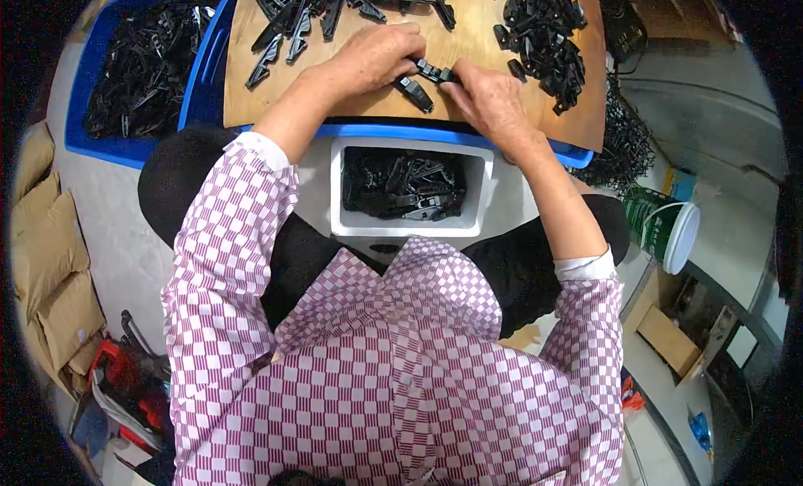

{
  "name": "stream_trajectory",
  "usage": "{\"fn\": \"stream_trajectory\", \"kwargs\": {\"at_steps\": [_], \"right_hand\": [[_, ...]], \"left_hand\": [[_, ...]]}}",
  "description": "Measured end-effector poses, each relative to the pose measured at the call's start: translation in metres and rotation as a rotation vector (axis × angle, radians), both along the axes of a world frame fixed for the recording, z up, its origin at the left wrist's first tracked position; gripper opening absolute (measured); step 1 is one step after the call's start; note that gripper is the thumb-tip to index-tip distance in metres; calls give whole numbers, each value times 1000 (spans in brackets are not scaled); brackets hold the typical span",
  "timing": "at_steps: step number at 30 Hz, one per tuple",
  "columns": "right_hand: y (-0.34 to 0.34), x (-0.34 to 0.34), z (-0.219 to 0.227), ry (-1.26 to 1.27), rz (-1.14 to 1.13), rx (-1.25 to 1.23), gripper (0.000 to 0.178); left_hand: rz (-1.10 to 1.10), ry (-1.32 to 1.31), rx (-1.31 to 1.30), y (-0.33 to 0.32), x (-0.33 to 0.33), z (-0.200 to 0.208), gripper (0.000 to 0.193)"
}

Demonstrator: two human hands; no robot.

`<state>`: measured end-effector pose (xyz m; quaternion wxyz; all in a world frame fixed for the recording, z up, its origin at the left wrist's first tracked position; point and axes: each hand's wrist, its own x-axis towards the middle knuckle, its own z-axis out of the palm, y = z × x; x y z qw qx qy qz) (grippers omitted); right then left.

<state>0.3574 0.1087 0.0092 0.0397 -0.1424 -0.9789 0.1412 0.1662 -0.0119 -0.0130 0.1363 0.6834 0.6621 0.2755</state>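
We seem to be at the step of working one small black clip (432,70) between our fingers: it is over the near part of the wooden desk (470,36), with our left hand (376,58) pinching one end and our right hand (492,97) gripping the other. A second black piece (414,94) lies just below it, though we cannot tell whether it touches our left hand, and the white box (337,189) of black parts sits below the desk's near edge. The next move, we judge, calls for steady fingertips and an even grip from both sides.
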Motion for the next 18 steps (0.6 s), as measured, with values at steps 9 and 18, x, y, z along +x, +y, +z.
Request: {"fn": "stream_trajectory", "kwargs": {"at_steps": [9, 18], "right_hand": [[-13, -25, -18, 108, -79, 27, 27], [52, 1, 8, -120, -216, 266, 27]], "left_hand": [[-16, 38, 60, 5, -2, -4, 15], [375, 227, 191, -2, -33, 8, 25]]}}
